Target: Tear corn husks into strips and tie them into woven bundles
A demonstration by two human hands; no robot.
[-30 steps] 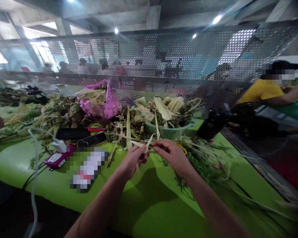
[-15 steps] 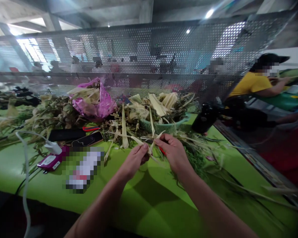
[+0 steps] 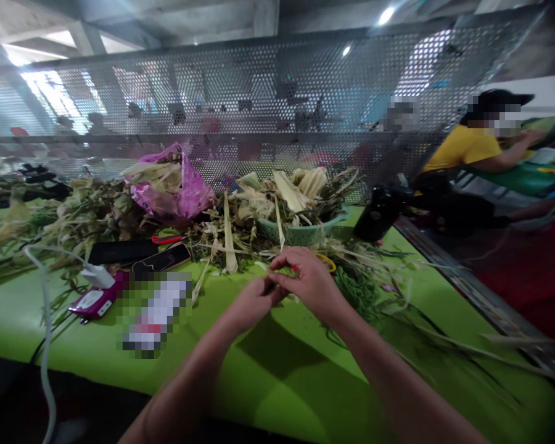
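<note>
Above the green table, my left hand is closed, its thumb and fingers pinching a pale corn husk strip. My right hand reaches over the left fingertips and pinches the same strip, so the two hands touch. Most of the strip is hidden behind the fingers, with only a short pale end showing. Just beyond the hands, a long husk piece lies on dry scraps, and a green basket holds more husks. A yellow loop handle shows right behind my right hand.
A pink plastic bag of husks stands beside a dried husk heap. A red cutter, a phone and a purple device with a white cable lie left. Green strands lie right. A person in yellow sits beyond.
My right hand has moved left and turned over the left fingertips, covering the husk strip that showed crossed between the hands. The yellow loop handle has come into sight.
</note>
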